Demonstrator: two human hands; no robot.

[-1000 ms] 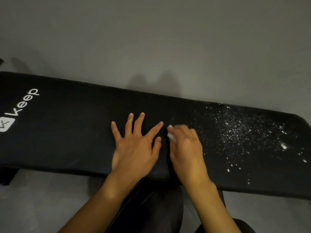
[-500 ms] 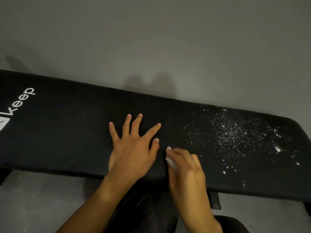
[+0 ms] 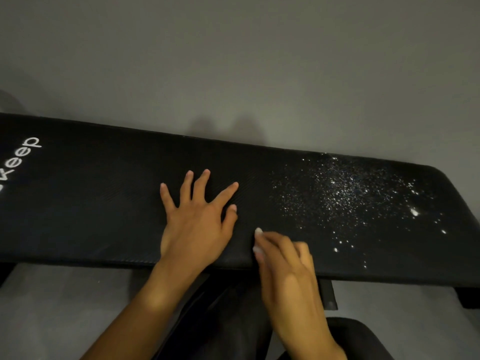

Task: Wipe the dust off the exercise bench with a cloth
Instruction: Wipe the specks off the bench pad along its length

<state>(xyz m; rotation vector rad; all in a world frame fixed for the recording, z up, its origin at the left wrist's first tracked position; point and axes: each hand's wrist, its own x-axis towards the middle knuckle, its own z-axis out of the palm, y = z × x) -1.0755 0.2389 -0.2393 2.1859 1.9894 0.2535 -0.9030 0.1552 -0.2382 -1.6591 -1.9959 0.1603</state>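
A long black padded exercise bench [image 3: 104, 203] runs across the view, with white "Keep" lettering at its left end. White dust specks [image 3: 342, 196] cover its right part. My left hand [image 3: 197, 222] lies flat on the middle of the pad, fingers spread. My right hand [image 3: 288, 268] is at the bench's near edge, just right of the left hand, fingers closed on a small white cloth [image 3: 258, 240]. Only a little of the cloth shows at the fingertips. The right hand is blurred.
Grey floor lies beyond and in front of the bench. Dark bench legs [image 3: 467, 297] show under the near edge at right and left. My dark-clothed legs [image 3: 220, 320] are below the hands.
My right hand has drawn the cloth back from mid-pad to the near edge of the bench. My left hand has stayed flat in place.
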